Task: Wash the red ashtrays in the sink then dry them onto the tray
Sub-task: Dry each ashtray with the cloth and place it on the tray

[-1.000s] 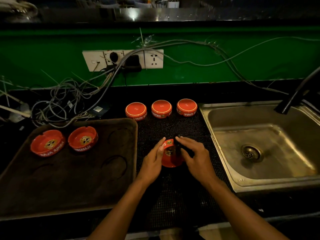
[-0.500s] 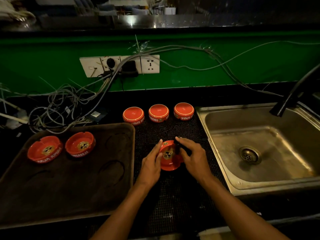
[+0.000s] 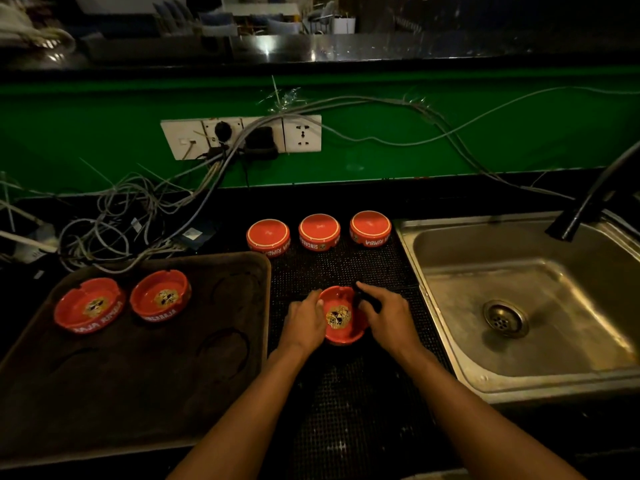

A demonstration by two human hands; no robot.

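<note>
Both my hands hold one red ashtray (image 3: 341, 315) over the black mat (image 3: 346, 403), its open side facing up and its logo showing. My left hand (image 3: 303, 322) grips its left rim. My right hand (image 3: 389, 317) grips the right rim, with something dark under its fingers that I cannot make out. Two red ashtrays (image 3: 89, 304) (image 3: 160, 295) sit open side up at the far left of the brown tray (image 3: 138, 382). Three more red ashtrays (image 3: 268, 236) (image 3: 319, 230) (image 3: 370, 226) stand upside down in a row at the back of the mat.
A steel sink (image 3: 446, 251) with a drain lies to the right, and a dark faucet (image 3: 585, 209) reaches over its back corner. Tangled cables (image 3: 121, 216) lie behind the tray, below wall sockets (image 3: 301, 133) on the green wall.
The ashtray in my hands has turned from tilted on its edge to open side up. My hands stayed over the mat's middle.
</note>
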